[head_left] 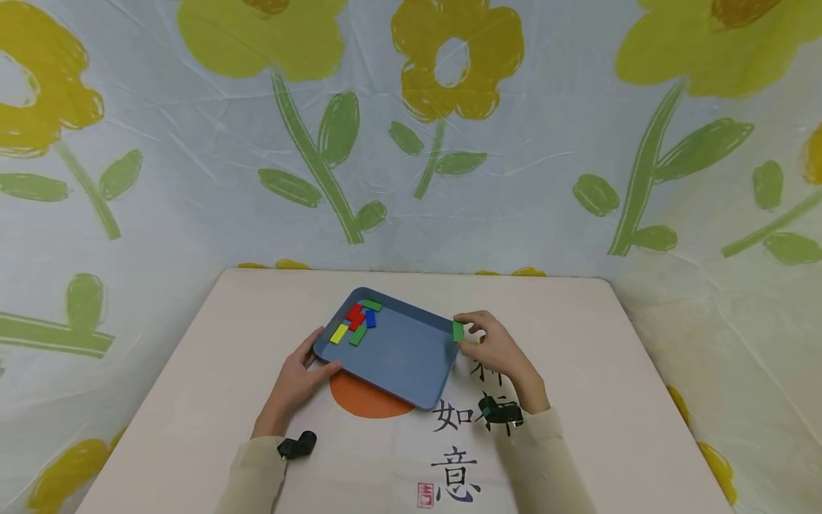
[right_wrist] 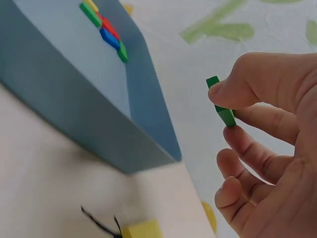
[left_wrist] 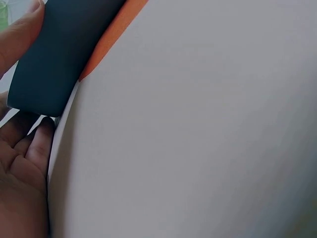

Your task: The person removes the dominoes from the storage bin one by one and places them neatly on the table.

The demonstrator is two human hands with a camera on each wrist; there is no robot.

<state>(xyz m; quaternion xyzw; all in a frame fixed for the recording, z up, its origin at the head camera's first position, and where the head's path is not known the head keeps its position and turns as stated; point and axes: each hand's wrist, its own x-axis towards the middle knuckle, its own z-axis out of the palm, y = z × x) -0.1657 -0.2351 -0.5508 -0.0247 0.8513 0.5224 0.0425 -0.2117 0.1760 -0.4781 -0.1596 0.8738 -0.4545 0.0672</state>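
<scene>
Tray point(head_left: 398, 357), blue-grey, rectangular, raised walls, set askew on a pale worktop point(head_left: 225, 343). Worktop spreads on all sides of the tray: far edge near behind it, side edges well apart from it. Tray floor shows from the middle to the right end.

Left hand point(head_left: 298, 375): grip clasped on the tray's left end, thumb along the near wall. Right hand point(head_left: 491, 346): grip pinching one green block point(head_left: 458, 331) between thumb and fingers, at the tray's far right corner; a gap shows between block and wall in the right wrist view.

Inside the tray, grouped at its left end: yellow piece point(head_left: 339, 333), two red pieces point(head_left: 357, 322), blue piece point(head_left: 370, 318), two green pieces point(head_left: 358, 335).

Outside the tray: yellow block point(right_wrist: 142, 230), right side, mostly hidden by the right hand in the head view; orange disc point(head_left: 369, 400), partly covered by the tray's near wall; black brush characters point(head_left: 456, 471), right and near; floral backdrop point(head_left: 193, 228), behind.
</scene>
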